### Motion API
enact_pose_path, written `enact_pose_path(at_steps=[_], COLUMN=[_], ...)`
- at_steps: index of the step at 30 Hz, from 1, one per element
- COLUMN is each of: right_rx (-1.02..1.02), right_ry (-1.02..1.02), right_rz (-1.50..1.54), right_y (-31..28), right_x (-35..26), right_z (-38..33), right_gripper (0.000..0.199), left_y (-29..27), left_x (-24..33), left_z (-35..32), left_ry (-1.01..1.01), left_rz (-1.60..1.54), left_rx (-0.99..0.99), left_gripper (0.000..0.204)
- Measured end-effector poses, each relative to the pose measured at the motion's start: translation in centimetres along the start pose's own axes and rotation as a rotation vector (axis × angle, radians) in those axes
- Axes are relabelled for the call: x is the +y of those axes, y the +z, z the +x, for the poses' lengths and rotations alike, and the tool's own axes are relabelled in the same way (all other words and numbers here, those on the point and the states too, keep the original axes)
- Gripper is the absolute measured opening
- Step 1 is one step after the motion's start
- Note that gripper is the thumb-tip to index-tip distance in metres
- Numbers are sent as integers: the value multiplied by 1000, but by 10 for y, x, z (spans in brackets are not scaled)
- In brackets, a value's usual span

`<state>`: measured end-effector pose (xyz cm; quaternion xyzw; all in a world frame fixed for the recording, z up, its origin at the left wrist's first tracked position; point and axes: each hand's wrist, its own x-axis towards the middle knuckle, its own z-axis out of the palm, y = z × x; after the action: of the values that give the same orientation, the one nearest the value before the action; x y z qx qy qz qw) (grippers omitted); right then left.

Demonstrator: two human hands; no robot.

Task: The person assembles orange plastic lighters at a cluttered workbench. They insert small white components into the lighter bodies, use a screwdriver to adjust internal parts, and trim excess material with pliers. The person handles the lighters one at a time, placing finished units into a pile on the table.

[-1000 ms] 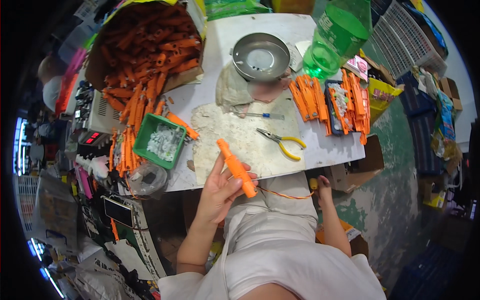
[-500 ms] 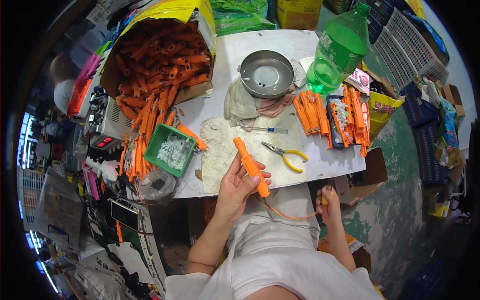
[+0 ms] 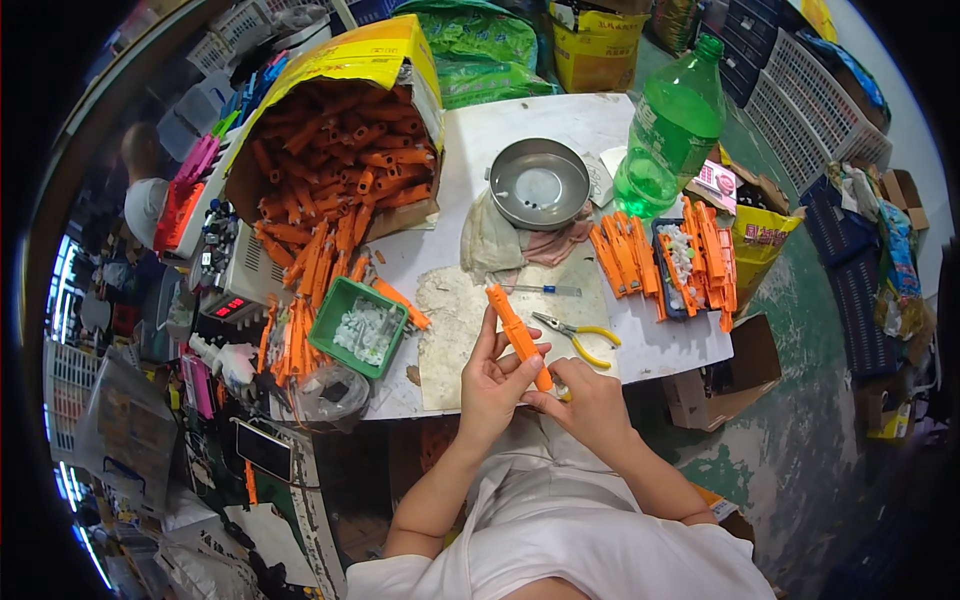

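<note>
A long orange plastic housing (image 3: pixel 520 338) is gripped in my left hand (image 3: pixel 490 388), tilted with its far end up and to the left. My right hand (image 3: pixel 592 402) is closed at the housing's near end, fingers curled around a small yellow-handled thing (image 3: pixel 563 393); most of it is hidden, so its kind is unclear. Just beyond my hands lie pliers with yellow handles (image 3: pixel 592 345), jaws pointing left. Behind them is a slim clear stick with a blue band (image 3: pixel 548 289). To the left stands a green tray (image 3: pixel 322 335) of small white parts (image 3: pixel 366 330).
A yellow-edged carton (image 3: pixel 405 45) overflows with orange housings (image 3: pixel 340 150) at the far left. A round metal dish (image 3: pixel 540 185) rests on a rag (image 3: pixel 490 240). At right are more orange housings (image 3: pixel 622 255), a dark tray of white parts (image 3: pixel 680 262) and a green bottle (image 3: pixel 672 130).
My right hand has come from the right, above my lap, up to the housing's near end, bringing the yellow-handled thing. The orange wire that stretched between them no longer shows. My left hand still grips the housing.
</note>
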<state>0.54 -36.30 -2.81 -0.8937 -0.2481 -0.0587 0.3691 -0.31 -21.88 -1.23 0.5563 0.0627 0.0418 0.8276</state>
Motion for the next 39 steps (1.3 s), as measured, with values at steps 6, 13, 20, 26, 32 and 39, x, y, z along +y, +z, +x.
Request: enact_pose_path(at_steps=[6,13,20,26,32,39], right_rx=[55,79,206,182,-12,15], right_ry=[-74,-80,-32,160,217,222], right_rz=[98,84,-21,-213,-322,-307], right_y=[9,17,17,13,21,17], right_x=[5,11,30,73,85,84], right_z=[10,16,41,83,89,90], right_gripper=[45,30,27,34,41,40], left_y=[-4,-6,-15,-25,-27,-26], left_x=[4,-3,-36,-64,-67,-64], left_z=[7,14,26,7,6,8], left_ry=[39,19,202,498,492,481], left_rz=[9,29,235,901,860,844], left_rx=[-10,-59,46,167,161,120], left_gripper=[78,79,76,63,47,38])
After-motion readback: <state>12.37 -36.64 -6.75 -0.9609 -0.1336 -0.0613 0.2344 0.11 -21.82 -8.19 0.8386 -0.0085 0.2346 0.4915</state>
